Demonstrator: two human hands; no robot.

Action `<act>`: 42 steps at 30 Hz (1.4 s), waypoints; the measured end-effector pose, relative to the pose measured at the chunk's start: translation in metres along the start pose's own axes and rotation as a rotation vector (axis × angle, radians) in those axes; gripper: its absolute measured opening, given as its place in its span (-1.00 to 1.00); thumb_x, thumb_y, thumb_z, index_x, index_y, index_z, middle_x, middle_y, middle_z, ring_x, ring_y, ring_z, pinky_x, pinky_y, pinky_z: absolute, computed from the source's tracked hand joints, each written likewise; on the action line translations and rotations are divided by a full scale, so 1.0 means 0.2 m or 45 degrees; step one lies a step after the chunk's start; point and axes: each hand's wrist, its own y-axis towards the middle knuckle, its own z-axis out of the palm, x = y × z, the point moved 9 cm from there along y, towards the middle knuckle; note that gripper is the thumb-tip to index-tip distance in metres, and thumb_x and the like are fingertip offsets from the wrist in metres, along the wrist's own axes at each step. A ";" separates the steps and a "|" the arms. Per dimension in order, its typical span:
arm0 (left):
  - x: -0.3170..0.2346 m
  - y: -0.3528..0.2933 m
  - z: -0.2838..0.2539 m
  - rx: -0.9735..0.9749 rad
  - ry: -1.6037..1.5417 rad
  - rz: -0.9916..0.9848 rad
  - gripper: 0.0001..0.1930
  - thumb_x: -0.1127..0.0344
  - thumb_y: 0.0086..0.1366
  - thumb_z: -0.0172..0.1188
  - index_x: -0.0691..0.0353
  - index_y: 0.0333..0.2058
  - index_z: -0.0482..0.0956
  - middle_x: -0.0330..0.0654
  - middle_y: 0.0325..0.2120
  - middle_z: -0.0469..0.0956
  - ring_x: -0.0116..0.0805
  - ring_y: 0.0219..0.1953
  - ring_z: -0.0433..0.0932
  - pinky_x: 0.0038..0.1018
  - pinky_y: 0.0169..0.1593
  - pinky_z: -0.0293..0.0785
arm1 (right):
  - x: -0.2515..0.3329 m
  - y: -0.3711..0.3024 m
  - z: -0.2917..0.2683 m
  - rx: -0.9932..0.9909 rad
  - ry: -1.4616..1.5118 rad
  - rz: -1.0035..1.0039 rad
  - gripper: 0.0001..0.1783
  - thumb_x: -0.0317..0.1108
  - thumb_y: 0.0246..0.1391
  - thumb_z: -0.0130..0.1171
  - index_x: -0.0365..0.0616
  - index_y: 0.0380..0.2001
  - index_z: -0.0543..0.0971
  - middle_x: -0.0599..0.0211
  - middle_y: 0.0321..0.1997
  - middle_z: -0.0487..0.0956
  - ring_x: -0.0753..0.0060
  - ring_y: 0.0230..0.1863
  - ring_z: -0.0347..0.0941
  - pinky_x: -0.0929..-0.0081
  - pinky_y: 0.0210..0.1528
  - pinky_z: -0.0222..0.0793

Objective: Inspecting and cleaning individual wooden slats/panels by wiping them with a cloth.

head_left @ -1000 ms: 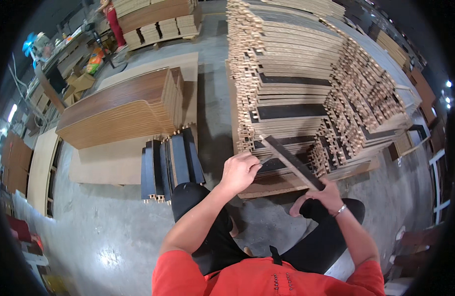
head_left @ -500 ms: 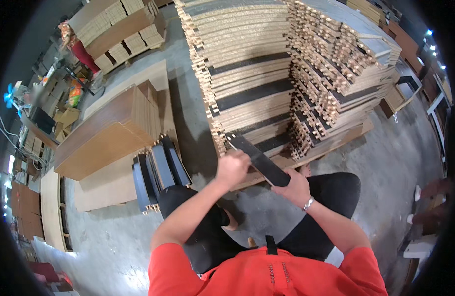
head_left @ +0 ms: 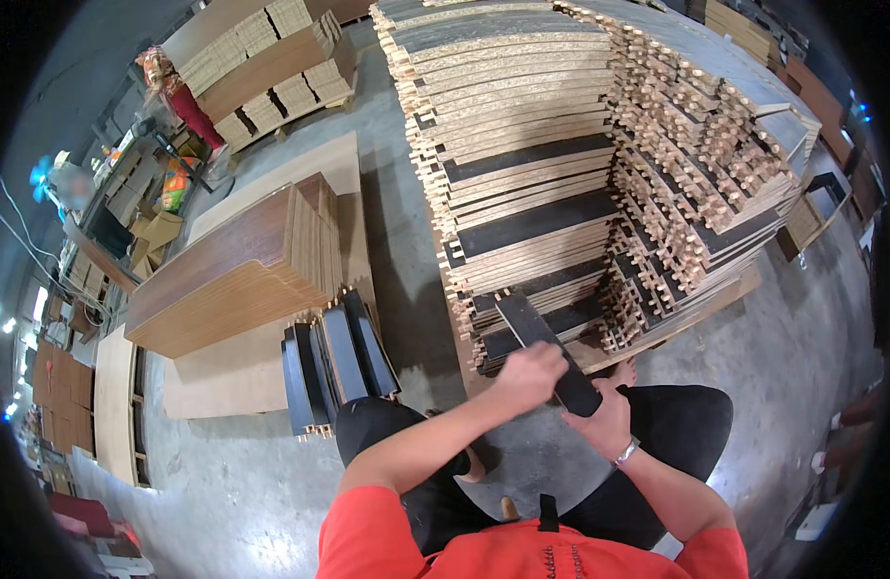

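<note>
A narrow black board (head_left: 534, 328) slants in front of me, between my knees and a tall stack of boards (head_left: 532, 140). My right hand (head_left: 604, 415) grips its near end, thumb over the black face. My left hand (head_left: 532, 374) is closed at the board's left edge, about midway along; whatever its fingers hold is hidden. Short wooden dowels stick out of the ends of the stacked boards. By my left knee stand several dark-faced boards (head_left: 343, 352) on end, dowels showing at their lower ends.
Large brown panels (head_left: 213, 270) lie piled on a pale sheet (head_left: 228, 381) to the left. Farther back, a person (head_left: 179, 96) stands near a pallet of stacked boards (head_left: 271, 82). At the right, an open wooden frame (head_left: 813, 217) rests on the concrete floor (head_left: 753, 328).
The whole view has shifted, with the scene now farther right and lower. My left hand has slid along the board toward my right hand, which keeps its grip on the near end.
</note>
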 end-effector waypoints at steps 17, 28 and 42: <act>0.35 -0.02 -0.05 -0.044 0.245 -0.326 -0.99 0.40 -0.10 0.14 0.14 -0.61 0.50 -0.14 -0.53 0.49 -0.13 -0.44 0.52 -0.24 -0.36 0.49 | -0.18 -0.17 0.29 0.538 1.273 1.014 -0.73 -0.32 0.02 0.22 -0.16 -0.20 0.50 0.39 -0.35 0.55 0.52 -0.44 0.49 0.46 -0.56 0.42; 0.51 0.03 -0.01 -0.079 0.316 -0.374 -0.94 0.45 0.00 0.10 0.16 -0.54 0.54 -0.14 -0.52 0.49 -0.10 -0.40 0.50 -0.23 -0.38 0.46 | -0.23 -0.17 0.35 0.556 1.302 1.015 -0.76 -0.21 0.24 0.00 -0.14 -0.18 0.46 0.31 -0.47 0.53 0.43 -0.63 0.46 0.47 -0.70 0.33; 0.45 0.06 0.06 0.020 0.344 -0.240 -0.90 0.50 -0.02 0.12 0.11 -0.54 0.56 -0.19 -0.49 0.48 -0.16 -0.35 0.50 -0.27 -0.37 0.49 | -0.18 -0.16 0.33 0.666 1.609 1.097 -0.51 0.06 0.34 -0.29 -0.14 -0.18 0.42 0.09 -0.41 0.60 0.21 -0.56 0.57 0.36 -0.62 0.48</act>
